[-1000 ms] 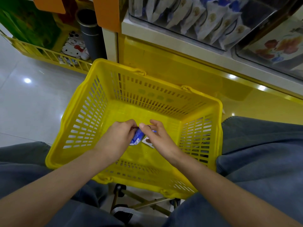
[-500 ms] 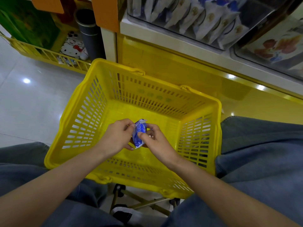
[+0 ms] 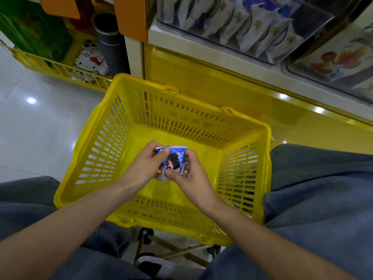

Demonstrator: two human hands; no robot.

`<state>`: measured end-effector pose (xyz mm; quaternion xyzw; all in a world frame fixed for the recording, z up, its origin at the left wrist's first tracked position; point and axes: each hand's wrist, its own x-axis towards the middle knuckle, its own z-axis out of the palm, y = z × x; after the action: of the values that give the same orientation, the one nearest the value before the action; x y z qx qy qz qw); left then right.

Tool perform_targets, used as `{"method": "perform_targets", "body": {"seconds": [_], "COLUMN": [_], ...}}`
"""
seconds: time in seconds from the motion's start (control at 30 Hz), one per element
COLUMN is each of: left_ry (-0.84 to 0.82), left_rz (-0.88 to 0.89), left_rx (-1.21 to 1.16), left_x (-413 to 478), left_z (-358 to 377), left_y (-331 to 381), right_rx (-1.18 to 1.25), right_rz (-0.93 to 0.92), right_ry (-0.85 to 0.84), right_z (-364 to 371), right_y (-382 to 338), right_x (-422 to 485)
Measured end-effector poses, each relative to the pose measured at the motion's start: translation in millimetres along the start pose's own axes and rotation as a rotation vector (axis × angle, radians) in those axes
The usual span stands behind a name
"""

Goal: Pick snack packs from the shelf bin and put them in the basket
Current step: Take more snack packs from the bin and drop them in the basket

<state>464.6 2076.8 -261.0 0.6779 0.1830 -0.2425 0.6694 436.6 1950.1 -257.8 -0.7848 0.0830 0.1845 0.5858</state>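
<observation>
Two hands meet above the basket (image 3: 197,122) floor: left hand (image 3: 141,168) and right hand (image 3: 194,178) both pinch one blue snack pack (image 3: 175,158) between thumbs and fingers, the shelf bin (image 3: 242,27) well beyond the fingers. Probably light, crinkly, slippery, crushable; sealed edges grip best. Forearms reach forward and converge.

The basket (image 3: 105,142) sits mid-frame between the person's legs (image 3: 323,188), which fill the lower left and lower right corners. Over its middle, the left hand (image 3: 145,168) and right hand (image 3: 193,178) hold one snack pack (image 3: 175,158) between them. Behind the basket, at upper right, the shelf bin (image 3: 310,17) holds a row of packs (image 3: 250,31). At upper left, a tube (image 3: 110,43) stands in a rack (image 3: 60,68).
</observation>
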Motion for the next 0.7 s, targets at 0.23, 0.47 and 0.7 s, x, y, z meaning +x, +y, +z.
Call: {"method": "perform_targets", "body": {"seconds": [0.23,0.47,0.7], "left_ry": [0.01,-0.063,-0.035], "left_rz": [-0.022,0.185,0.536], "left_rx": [-0.189,-0.157,0.033], "left_x": [-1,-4,-14], "left_z": [-2,6,10], "left_y": [18,55,118], "right_rx": [-0.051,0.102,0.043], "right_rz": [-0.066,-0.13,-0.295], "right_ry": [0.053,0.074,0.07], "right_z": [-11,-34,-64], "right_y": [-13,-47,-117], "right_x": [5,12,19]}}
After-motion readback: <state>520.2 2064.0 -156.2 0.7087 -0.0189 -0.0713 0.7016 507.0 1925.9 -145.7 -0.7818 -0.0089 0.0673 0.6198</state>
